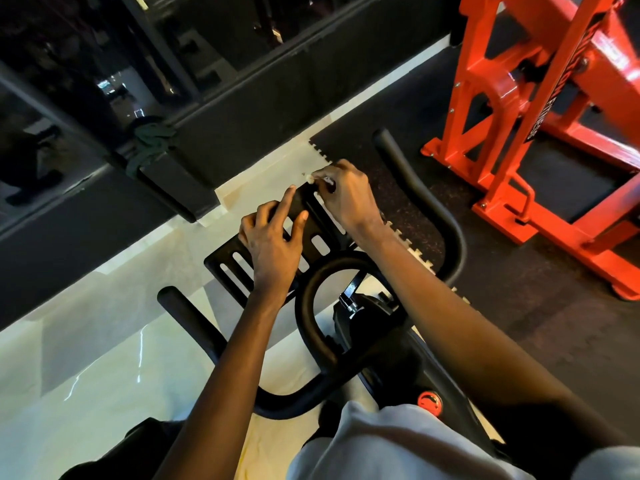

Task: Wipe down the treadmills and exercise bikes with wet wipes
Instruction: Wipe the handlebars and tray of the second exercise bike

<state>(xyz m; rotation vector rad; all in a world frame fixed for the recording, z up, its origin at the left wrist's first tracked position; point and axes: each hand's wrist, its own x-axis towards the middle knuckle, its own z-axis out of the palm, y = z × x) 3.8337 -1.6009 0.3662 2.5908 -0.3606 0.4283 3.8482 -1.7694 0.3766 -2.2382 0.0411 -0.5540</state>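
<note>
Black bike tray [296, 207]: left hand [272, 247] grips it steady, right hand [346, 199] pinches wipe [311, 178] at far corner. Hit the slots too imo.

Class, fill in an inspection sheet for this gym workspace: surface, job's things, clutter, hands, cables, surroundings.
Surface: pale glossy floor beside a dark rubber mat.
Job's things: exercise bike with a black slotted tray; small white wipe at the tray's far corner.
Clutter: dark green cloth tied round a black frame.
Hands: left hand holds the tray, index finger straight; right hand pinches the wipe.
Cables: nothing seen.
Surroundings: orange machine frame on the mat.
</note>
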